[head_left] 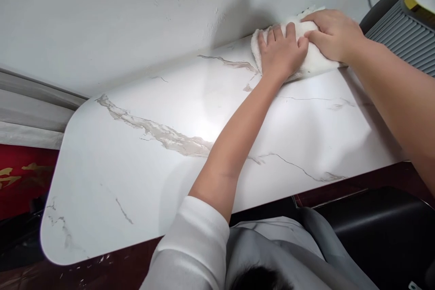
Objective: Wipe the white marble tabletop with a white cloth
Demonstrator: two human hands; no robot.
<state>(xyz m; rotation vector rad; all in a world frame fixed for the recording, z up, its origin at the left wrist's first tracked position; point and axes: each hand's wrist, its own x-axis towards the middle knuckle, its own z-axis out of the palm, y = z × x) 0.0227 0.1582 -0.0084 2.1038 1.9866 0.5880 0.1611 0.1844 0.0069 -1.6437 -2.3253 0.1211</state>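
A folded white towel (314, 56) lies on the marble-patterned table (112, 167), close against the wall. My left hand (281, 52) rests on the towel's left part with its fingers spread and pressing down. At the towel's right part, my right hand (335, 34) is closed on the fabric, its thumb and forefinger pointing toward my left hand. The two hands nearly touch at the thumbs. Some of the towel's underside and the right hand's other fingers are hidden.
A grey wall (118, 18) runs along the table's far edge. At the right stands a ribbed grey object (404, 31) with a yellow part, and cables hang above it. A black chair (377, 231) is below the near edge. Red fabric (23, 181) shows at the left.
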